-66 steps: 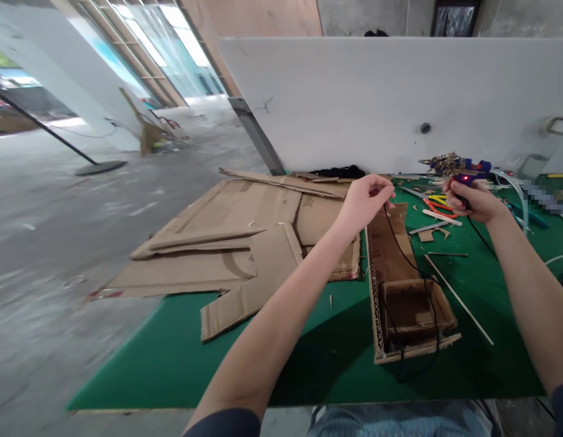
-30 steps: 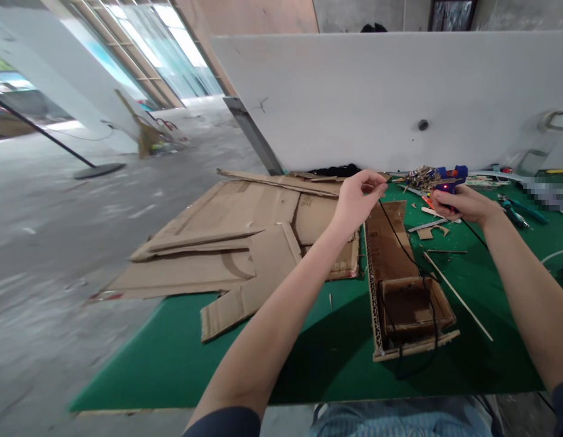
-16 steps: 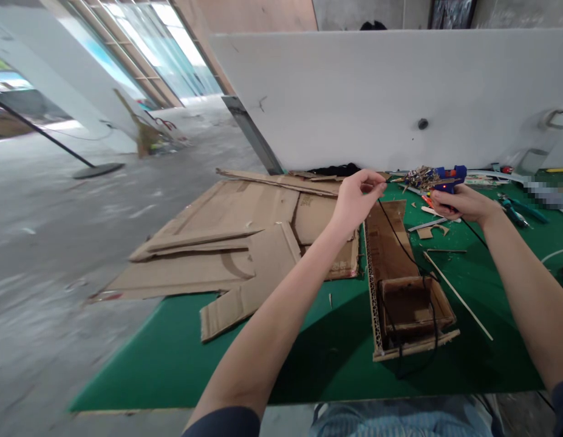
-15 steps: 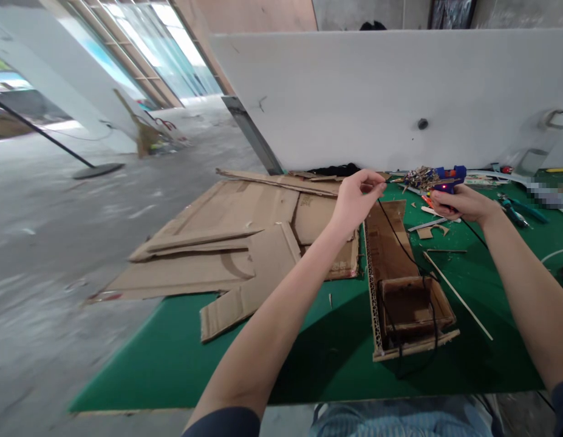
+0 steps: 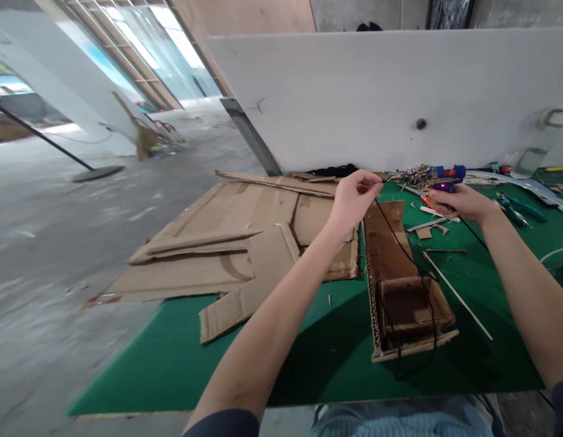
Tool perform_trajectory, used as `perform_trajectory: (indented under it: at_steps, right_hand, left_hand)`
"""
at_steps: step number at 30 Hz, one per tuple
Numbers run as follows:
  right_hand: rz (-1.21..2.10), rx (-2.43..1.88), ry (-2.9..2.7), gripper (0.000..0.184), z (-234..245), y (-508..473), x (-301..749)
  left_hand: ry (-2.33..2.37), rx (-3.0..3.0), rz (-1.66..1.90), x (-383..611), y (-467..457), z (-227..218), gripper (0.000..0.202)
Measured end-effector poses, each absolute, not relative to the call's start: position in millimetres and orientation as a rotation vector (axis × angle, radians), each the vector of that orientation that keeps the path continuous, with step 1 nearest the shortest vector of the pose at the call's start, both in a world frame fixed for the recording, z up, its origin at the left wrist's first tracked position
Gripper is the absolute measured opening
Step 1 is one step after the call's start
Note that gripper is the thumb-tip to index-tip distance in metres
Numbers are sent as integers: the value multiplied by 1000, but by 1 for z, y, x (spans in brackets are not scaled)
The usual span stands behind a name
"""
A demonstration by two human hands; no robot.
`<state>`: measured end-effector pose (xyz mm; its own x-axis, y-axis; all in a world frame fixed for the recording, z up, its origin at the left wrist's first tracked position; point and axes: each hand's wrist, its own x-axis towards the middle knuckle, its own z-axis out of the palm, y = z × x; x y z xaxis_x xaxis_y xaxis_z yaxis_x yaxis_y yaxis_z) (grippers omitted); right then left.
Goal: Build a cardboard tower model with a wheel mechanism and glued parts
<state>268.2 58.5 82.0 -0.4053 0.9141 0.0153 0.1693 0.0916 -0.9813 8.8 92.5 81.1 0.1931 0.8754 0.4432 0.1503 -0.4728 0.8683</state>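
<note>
My left hand is raised over the far end of a long cardboard tray and pinches a black cord between thumb and fingers. The cord runs down through the tray and loops around a small cardboard box at its near end. My right hand grips a blue glue gun with a red light on, held low over the green mat near a heap of scraps.
Flat cardboard sheets cover the left of the table. A thin wooden stick, small offcuts and green-handled pliers lie to the right. A white partition board stands along the far edge. Bare concrete floor lies left.
My right hand has carried the glue gun a little farther back and left toward the scrap heap. My left hand has kept its pinch on the cord, shifting slightly left.
</note>
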Motion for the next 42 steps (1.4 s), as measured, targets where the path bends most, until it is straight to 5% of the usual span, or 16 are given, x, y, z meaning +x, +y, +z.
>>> perform_trajectory:
  at_steps: [20, 30, 37, 42]
  right_hand:
    - [1202, -1206, -1730, 40, 80, 62, 267]
    - [56, -1710, -1845, 34, 51, 102, 299]
    - [-1, -2216, -1742, 61, 24, 104, 338]
    - [71, -2343, -1775, 62, 3, 107, 349]
  left_hand:
    - [1011, 1715, 1328, 6, 95, 80, 3]
    - [970, 1674, 1328, 7, 90, 85, 3]
    - [980, 1697, 1286, 6, 89, 85, 8]
    - [990, 1653, 1177, 9, 82, 92, 8]
